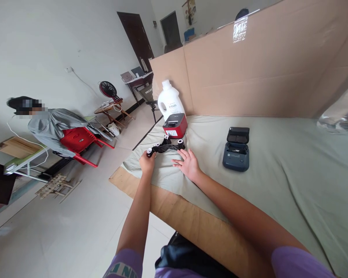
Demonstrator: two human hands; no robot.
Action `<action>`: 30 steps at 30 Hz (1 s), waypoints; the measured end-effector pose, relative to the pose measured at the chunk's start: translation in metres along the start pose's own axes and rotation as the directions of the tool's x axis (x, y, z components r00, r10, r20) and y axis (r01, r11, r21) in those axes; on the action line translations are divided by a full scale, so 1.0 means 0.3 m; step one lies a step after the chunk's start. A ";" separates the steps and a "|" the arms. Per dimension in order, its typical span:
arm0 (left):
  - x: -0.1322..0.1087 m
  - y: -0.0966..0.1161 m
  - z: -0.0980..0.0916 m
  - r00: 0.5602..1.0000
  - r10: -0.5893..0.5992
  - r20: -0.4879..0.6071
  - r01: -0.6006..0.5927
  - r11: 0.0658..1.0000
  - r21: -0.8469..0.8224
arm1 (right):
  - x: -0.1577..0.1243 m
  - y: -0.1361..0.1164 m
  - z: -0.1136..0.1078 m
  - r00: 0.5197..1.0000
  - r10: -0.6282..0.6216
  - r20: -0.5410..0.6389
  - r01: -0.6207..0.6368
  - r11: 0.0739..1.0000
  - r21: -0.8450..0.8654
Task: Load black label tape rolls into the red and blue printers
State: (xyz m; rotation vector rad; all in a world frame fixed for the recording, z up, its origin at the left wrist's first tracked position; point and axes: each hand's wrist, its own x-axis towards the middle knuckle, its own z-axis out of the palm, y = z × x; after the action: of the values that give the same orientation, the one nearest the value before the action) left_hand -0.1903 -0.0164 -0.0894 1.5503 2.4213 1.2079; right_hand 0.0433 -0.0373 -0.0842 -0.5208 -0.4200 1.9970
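Observation:
Black film strips with white-ended spools [165, 147] lie at the left part of the cloth-covered table. My left hand [147, 163] is closed on the nearest spool at their left end. Beside the right-hand spool, my right hand [188, 164] is open, palm partly up, its fingers spread near the dark strip. Just behind the spools stands a red and black box-shaped device [175, 126] with a white label. A dark blue device [236, 156] with its lid raised sits further right on the cloth, apart from both hands.
A white jug [171, 101] stands behind the red device. Cardboard [249, 73] walls the table's back edge. Clear plastic [343, 112] lies at the far right. On the left, a seated person [55, 125] is on a red chair [78, 139], away from the table.

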 end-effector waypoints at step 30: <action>-0.086 0.079 -0.016 0.956 0.293 0.026 -0.286 0.909 0.303 | 0.007 0.008 -0.005 0.999 -0.033 0.018 0.033 0.999 -0.042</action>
State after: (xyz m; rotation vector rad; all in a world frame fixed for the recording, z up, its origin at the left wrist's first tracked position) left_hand -0.1611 -0.0346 -0.0810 2.0542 2.5552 0.9123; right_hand 0.0416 -0.0363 -0.0871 -0.5198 -0.4795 1.9657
